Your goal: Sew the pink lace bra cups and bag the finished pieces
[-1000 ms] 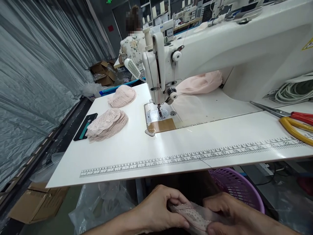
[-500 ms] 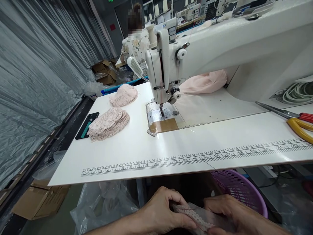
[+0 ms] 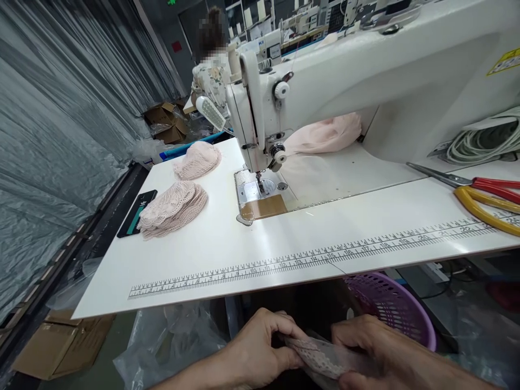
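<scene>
Two hands pinch one pink lace piece below the tabletop edge.
Left hand (image 3: 260, 346) and right hand (image 3: 377, 352) grip the lace piece (image 3: 320, 357) with closed fingers at 6 o'clock; the purple basket (image 3: 390, 303) sits at 1 o'clock from them, under the tabletop (image 3: 227, 249).

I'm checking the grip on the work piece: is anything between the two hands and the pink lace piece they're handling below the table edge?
Nothing visible. The left hand and the right hand both pinch the pink lace fabric piece directly, below the front edge of the white sewing table. The purple plastic basket sits behind the right hand.
</scene>
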The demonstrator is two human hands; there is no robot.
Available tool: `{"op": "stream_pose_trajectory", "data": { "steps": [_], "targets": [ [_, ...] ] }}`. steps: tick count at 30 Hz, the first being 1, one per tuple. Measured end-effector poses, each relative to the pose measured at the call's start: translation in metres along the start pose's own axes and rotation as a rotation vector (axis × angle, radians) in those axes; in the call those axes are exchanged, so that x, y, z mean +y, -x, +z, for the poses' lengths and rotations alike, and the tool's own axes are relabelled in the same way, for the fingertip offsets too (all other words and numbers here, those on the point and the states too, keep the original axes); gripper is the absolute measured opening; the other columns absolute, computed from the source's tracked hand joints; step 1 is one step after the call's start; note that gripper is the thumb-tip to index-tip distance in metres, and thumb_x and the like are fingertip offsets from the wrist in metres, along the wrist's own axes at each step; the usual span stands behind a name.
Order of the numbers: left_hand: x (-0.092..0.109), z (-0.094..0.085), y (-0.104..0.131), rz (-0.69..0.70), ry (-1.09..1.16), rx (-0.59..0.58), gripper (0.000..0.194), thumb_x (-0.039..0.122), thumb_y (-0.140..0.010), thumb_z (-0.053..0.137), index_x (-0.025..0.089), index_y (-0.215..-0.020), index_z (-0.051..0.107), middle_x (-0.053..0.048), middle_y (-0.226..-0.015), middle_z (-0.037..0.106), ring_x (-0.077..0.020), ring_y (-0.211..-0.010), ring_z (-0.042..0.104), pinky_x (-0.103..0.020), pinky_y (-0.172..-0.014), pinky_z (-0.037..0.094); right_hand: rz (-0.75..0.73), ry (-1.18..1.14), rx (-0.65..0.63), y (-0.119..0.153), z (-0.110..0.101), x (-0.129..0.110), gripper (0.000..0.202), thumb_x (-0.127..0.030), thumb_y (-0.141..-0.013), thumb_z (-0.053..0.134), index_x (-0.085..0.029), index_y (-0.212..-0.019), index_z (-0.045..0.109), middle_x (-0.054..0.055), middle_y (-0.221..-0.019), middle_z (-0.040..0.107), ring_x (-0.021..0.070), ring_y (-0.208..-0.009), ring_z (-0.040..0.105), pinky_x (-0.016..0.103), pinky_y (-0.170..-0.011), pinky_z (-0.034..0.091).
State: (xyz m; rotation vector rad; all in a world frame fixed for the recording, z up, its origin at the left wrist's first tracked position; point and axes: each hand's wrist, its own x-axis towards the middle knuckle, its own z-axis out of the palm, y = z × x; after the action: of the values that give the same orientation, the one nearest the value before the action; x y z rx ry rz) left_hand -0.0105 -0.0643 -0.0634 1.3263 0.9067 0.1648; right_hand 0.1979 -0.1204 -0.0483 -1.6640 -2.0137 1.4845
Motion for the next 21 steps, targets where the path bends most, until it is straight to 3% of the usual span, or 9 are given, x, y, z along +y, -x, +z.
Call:
{"op": "stream_pose_trajectory", "data": {
  "steps": [3,6,12,15,21],
  "targets": [
    [0.006,-0.002,0.001,-0.026,-0.088,-0.034,0.022,0.015,-0.062,0.076,0.018,-0.083,0.076,0.0,-0.078,0.062,-0.0134,-0.074,0.054,-0.022,-0.068,0.04,0.026,-0.005,-0.021,-0.001,0.0,0.002,0.005,-0.017,-0.073,0.055,-0.017,-0.076,0.059,0.004,-0.082,0.062,0.0211,-0.078,0.058,0.029,-0.068,0.043],
    [0.008,-0.002,0.0,-0.056,-0.111,-0.027,0.029,0.024,-0.055,0.084,0.019,-0.083,0.076,0.002,-0.076,0.061,-0.0132,-0.074,0.052,-0.021,-0.066,0.037,0.031,-0.013,-0.028,0.0,0.0,0.003,0.008,-0.018,-0.073,0.056,-0.016,-0.079,0.06,0.004,-0.084,0.062,0.0213,-0.079,0.058,0.029,-0.068,0.043],
    [0.005,0.003,-0.005,-0.015,-0.016,-0.043,0.025,0.035,-0.056,0.084,0.015,-0.07,0.075,0.002,-0.066,0.056,-0.0093,-0.061,0.046,-0.02,-0.054,0.03,0.036,-0.077,-0.06,0.001,0.002,0.007,0.011,-0.022,-0.073,0.055,-0.017,-0.08,0.061,0.005,-0.085,0.061,0.0224,-0.081,0.058,0.03,-0.069,0.043],
    [0.004,0.004,-0.004,-0.024,0.038,-0.047,0.023,0.033,-0.057,0.083,0.017,-0.073,0.076,0.001,-0.07,0.06,-0.0103,-0.065,0.05,-0.02,-0.056,0.034,0.037,-0.194,-0.073,0.0,0.004,0.013,0.014,-0.028,-0.073,0.057,-0.017,-0.081,0.061,0.006,-0.09,0.061,0.0235,-0.087,0.058,0.031,-0.074,0.043],
    [0.006,0.004,0.0,-0.131,0.087,-0.074,0.016,0.028,-0.063,0.079,0.019,-0.076,0.077,0.001,-0.063,0.062,-0.0076,-0.057,0.046,-0.019,-0.058,0.036,-0.06,-0.269,-0.125,-0.002,-0.001,0.018,0.021,-0.037,-0.075,0.059,-0.02,-0.065,0.052,0.0,-0.076,0.056,0.0208,-0.082,0.055,0.029,-0.073,0.039]
  ]
}}
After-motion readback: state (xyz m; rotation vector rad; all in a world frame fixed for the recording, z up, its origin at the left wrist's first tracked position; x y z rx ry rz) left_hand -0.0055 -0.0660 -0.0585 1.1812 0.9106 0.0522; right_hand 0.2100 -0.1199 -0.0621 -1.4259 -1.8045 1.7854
